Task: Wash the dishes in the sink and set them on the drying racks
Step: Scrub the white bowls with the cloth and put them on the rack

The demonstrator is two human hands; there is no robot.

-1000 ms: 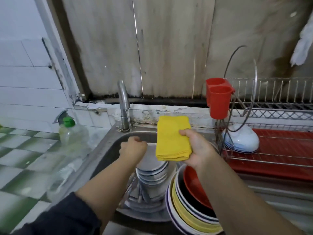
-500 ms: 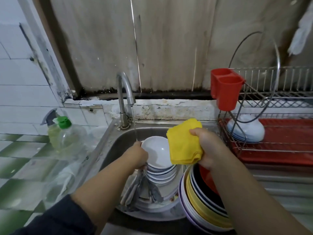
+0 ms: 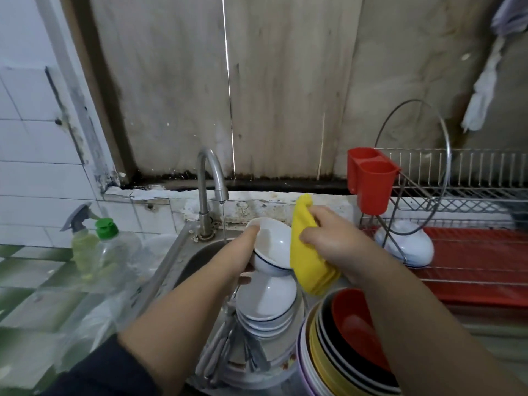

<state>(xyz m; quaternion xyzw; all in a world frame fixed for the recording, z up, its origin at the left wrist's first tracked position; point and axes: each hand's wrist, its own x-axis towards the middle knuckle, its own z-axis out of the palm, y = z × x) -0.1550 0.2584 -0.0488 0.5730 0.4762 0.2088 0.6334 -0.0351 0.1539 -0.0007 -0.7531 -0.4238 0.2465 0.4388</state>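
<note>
My left hand (image 3: 243, 252) grips a small white bowl (image 3: 271, 247) with a dark rim line, lifted and tilted above the sink (image 3: 183, 252) beside the thin water stream from the faucet (image 3: 210, 178). My right hand (image 3: 331, 241) holds a yellow cloth (image 3: 307, 258) against the bowl's right edge. Below the bowl sits a stack of white bowls (image 3: 267, 307) with cutlery (image 3: 228, 350) beside it. A leaning stack of plates (image 3: 328, 352) with a red one on top stands at the sink's right.
A wire drying rack (image 3: 471, 195) over a red tray (image 3: 471, 270) stands on the right, holding an upturned white bowl (image 3: 411, 247) and a red cutlery cup (image 3: 371, 181). A green-capped soap bottle (image 3: 111, 247) and a spray bottle (image 3: 81, 241) stand on the left counter.
My left hand has lifted the top white bowl off the stack and tilted it toward the faucet. My right hand has brought the yellow cloth against the bowl.
</note>
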